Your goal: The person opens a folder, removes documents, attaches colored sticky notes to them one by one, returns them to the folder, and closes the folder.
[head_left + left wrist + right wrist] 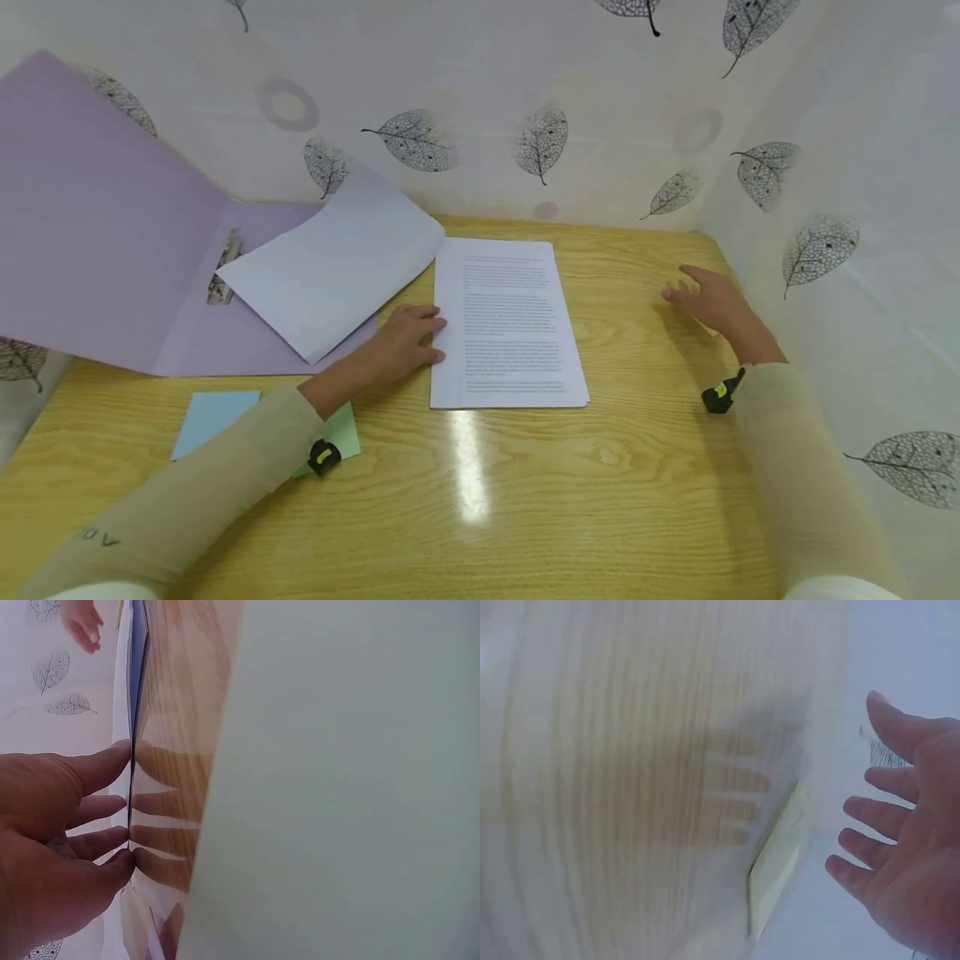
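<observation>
A stack of printed sheets (502, 333) lies on the wooden table in the head view. My left hand (405, 343) is at its left edge, with the fingertips touching the paper's side. In the left wrist view the fingers (101, 844) of that hand meet the thin paper edge in a row. Well to the right of the stack, my right hand (712, 304) hovers over the table with spread fingers and holds nothing. A pale yellow flat piece (776, 862) lies on the table near it, mostly hidden in the head view.
An open purple folder (112, 225) with a metal clip (223, 268) is at the left, a curled white sheet (337, 262) over it. Blue paper (213, 417) and green paper (343, 429) lie by the left forearm. Leaf-patterned cloth (480, 67) borders the table's back and right.
</observation>
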The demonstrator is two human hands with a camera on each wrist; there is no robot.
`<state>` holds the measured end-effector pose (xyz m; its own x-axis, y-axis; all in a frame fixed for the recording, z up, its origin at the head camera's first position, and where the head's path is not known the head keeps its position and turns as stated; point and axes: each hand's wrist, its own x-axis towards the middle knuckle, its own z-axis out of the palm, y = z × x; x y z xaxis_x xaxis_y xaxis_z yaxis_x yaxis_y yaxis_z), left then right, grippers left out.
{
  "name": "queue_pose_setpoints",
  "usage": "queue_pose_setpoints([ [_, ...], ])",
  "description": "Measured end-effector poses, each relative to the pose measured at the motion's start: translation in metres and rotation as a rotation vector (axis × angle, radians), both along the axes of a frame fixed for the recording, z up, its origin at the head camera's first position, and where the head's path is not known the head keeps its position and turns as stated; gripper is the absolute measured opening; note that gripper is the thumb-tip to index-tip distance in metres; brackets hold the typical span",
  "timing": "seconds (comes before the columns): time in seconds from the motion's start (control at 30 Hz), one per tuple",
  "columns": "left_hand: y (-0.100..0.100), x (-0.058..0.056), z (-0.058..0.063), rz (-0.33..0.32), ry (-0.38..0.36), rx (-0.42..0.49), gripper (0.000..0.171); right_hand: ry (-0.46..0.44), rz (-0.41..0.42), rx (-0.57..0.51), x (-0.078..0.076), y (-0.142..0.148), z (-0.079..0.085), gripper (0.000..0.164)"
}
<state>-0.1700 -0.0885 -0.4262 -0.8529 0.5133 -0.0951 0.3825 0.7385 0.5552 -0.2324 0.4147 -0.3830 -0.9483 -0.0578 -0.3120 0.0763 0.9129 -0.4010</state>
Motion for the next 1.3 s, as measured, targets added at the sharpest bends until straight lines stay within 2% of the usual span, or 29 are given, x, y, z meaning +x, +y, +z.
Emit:
queue_pose_setpoints([
  [0.17, 0.001, 0.0, 0.0, 0.006, -0.007, -0.008, 0.058, -0.084, -0.024, 0.032, 0.012, 0.038, 0.0, 0.099],
  [0.33, 0.001, -0.001, 0.0, 0.009, -0.02, -0.018, 0.058, -0.114, 0.023, 0.086, 0.014, 0.054, -0.011, 0.1],
  [0.57, -0.001, -0.001, 0.0, -0.001, -0.017, -0.018, 0.059, -0.076, 0.035, 0.114, 0.009, 0.053, -0.018, 0.096],
  [0.9, 0.0, -0.003, -0.002, 0.002, -0.03, -0.021, 0.059, 0.03, -0.07, 0.114, 0.016, 0.047, -0.014, 0.095],
  [1.3, -0.001, -0.001, 0.0, -0.013, -0.053, -0.011, 0.059, 0.026, -0.067, 0.119, 0.019, 0.043, -0.014, 0.087],
])
